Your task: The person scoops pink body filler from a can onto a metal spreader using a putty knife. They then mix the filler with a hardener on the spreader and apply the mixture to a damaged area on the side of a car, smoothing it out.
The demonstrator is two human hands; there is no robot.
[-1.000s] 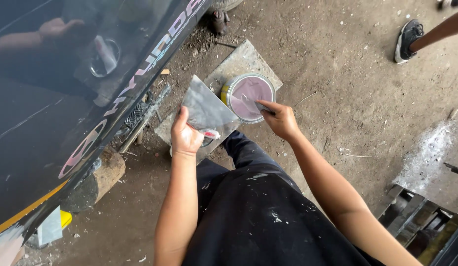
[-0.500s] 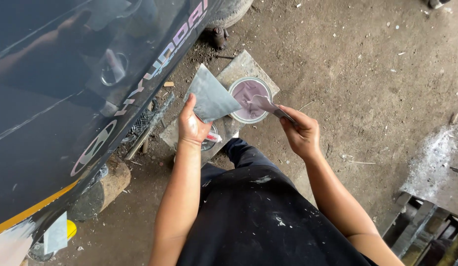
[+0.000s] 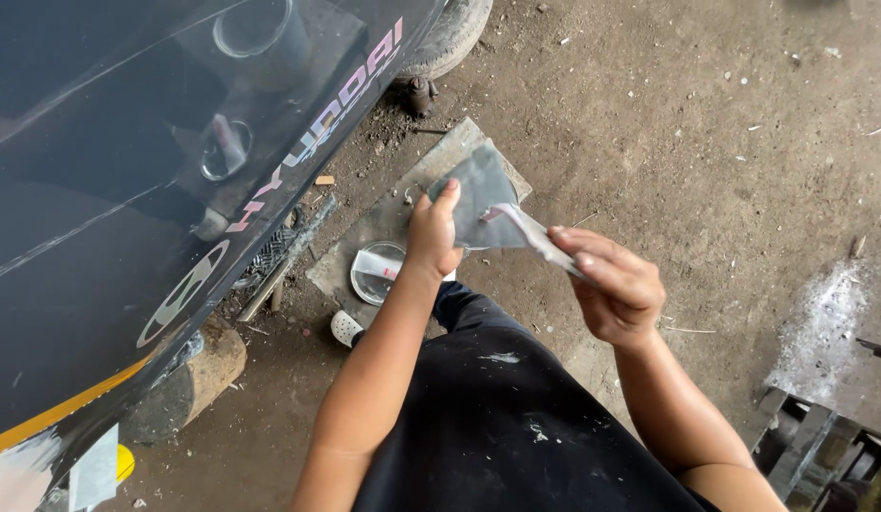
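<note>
Grey flat metal mixing plate [image 3: 478,199], held up at centre, pinched at its near-left edge by the left hand [image 3: 433,237]. Narrow putty knife with pinkish filler on its blade [image 3: 527,232], clamped in the right hand [image 3: 616,289], now laid against the plate's face; a second ago it dipped in the round tin, so filler is moving from tin to plate. Clear round lid holding a white tube [image 3: 377,270], on the grey slab [image 3: 364,237] near left. Dark car body panel [image 3: 127,190], far left.

roadside car-repair yard — dark car body panel [image 3: 127,190], tyre [image 3: 450,38], dirt floor [image 3: 725,142]
</note>
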